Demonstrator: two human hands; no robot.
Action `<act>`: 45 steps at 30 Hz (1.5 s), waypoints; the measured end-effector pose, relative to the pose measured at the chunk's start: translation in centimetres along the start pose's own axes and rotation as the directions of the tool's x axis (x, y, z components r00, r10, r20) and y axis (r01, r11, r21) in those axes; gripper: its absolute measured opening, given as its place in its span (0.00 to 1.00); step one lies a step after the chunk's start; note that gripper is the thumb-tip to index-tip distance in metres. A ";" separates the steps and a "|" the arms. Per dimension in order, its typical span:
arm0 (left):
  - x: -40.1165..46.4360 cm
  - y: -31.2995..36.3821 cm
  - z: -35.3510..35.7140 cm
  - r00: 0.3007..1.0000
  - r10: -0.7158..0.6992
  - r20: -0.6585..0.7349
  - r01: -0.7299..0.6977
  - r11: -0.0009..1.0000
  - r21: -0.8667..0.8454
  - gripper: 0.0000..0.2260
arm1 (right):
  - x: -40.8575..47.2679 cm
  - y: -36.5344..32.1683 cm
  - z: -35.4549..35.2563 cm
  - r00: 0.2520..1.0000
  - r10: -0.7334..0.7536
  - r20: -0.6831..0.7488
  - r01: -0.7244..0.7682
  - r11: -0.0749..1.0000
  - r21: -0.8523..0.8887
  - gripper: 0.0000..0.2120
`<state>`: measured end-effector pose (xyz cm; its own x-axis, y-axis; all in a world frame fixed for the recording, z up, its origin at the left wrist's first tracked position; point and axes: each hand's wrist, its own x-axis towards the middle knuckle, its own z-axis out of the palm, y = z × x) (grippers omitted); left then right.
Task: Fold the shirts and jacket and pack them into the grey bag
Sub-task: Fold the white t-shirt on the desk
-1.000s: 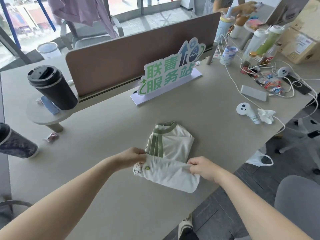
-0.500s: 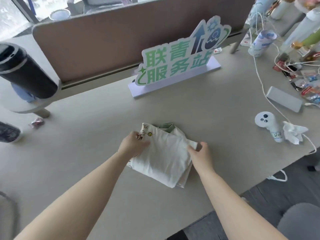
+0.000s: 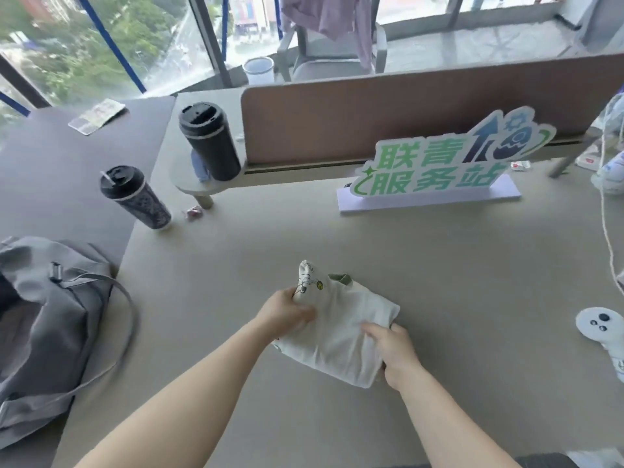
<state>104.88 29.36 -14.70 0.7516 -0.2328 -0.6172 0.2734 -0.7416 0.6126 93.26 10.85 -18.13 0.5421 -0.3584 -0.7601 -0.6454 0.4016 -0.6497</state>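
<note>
Over at the far left edge, the grey bag (image 3: 50,319) slumps on the darker table, its mouth gaping and a strap looping out toward the tan table (image 3: 456,265). Just beyond it stands a patterned tumbler (image 3: 136,199) with a black lid, and further back a black cup (image 3: 209,141) sits on a small raised shelf against the brown divider (image 3: 388,106).

Toward the middle, the folded shirt (image 3: 341,329) lies on the tan table in front of me — cream cloth folded into a compact bundle, a green collar edge peeking out at its far side and a small printed cartoon on the corner that sticks up.

My left hand (image 3: 287,314) grips the shirt's left side, fingers curled into the cloth just below that printed corner. My right hand (image 3: 393,352) holds the shirt's near right edge, thumb lying on top and fingers tucked around the side — so both hands clamp the bundle from opposite sides.

Behind, a green-lettered sign (image 3: 439,170) stands on its pale base, and a white controller (image 3: 601,327) lies at the right.
</note>
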 end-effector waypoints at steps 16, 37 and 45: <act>-15.3 -19.7 -28.6 0.836 -0.024 -0.549 -0.135 0.959 -0.248 0.12 | -14.1 -1.4 33.9 0.829 -0.303 0.470 0.418 0.894 -0.162 0.07; -7.4 -45.5 -46.4 0.830 -0.148 -0.538 0.105 0.988 -0.110 0.13 | -15.6 10.0 64.6 0.893 -0.285 0.349 0.445 0.432 -0.785 0.16; -6.5 -47.5 -42.6 0.925 0.241 -0.294 0.013 0.754 0.656 0.19 | -17.2 14.3 63.9 0.705 -0.418 0.573 0.530 -0.226 -0.817 0.14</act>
<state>112.56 92.91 -18.79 0.9376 -0.2087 -0.2783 -0.1783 -0.9753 0.1304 109.12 76.58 -15.19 0.9603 0.0618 -0.2720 -0.0071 -0.9695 -0.2452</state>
